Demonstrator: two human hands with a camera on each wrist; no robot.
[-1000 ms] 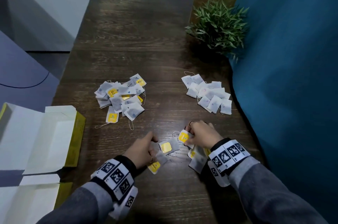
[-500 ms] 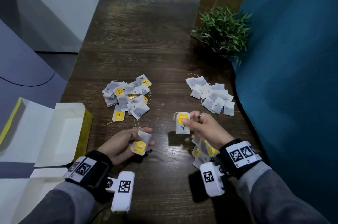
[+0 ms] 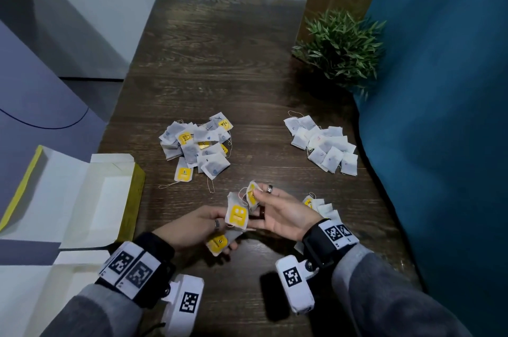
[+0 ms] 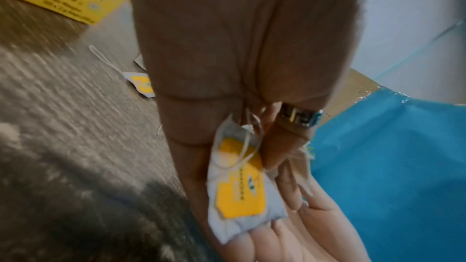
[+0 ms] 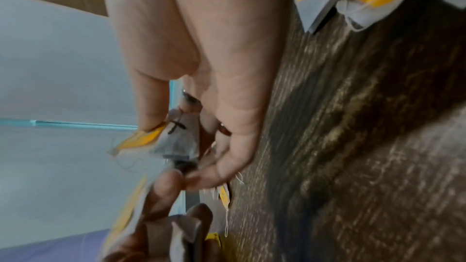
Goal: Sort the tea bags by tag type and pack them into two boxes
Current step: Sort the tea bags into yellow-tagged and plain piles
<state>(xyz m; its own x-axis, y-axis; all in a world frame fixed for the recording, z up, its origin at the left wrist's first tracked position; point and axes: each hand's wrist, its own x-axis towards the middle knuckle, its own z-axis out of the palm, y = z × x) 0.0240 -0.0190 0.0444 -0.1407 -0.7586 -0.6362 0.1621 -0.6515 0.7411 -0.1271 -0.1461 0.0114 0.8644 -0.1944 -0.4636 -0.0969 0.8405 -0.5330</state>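
Note:
Low over the near table, my left hand (image 3: 217, 229) holds two tea bags with yellow tags, one upright (image 3: 237, 213) and one under the fingers (image 3: 218, 243). The left wrist view shows a yellow-tagged bag (image 4: 239, 182) lying along those fingers. My right hand (image 3: 258, 195) pinches another yellow-tagged tea bag (image 3: 251, 193) beside the left hand's bags; the pinched bag (image 5: 176, 138) bears a black cross. A mixed pile with yellow tags (image 3: 198, 144) lies mid-table, and a pile of plain bags (image 3: 321, 144) lies to its right.
A small heap of tea bags (image 3: 323, 207) lies by my right wrist. An open white and yellow box (image 3: 82, 193) lies at the table's left edge, with a second one (image 3: 27, 295) nearer me. A potted plant (image 3: 341, 47) stands far right against a blue curtain (image 3: 439, 116).
Both hands picked up tea bags from the table and turned palm up. The right hand then brought its bag left, up against the left hand's bags.

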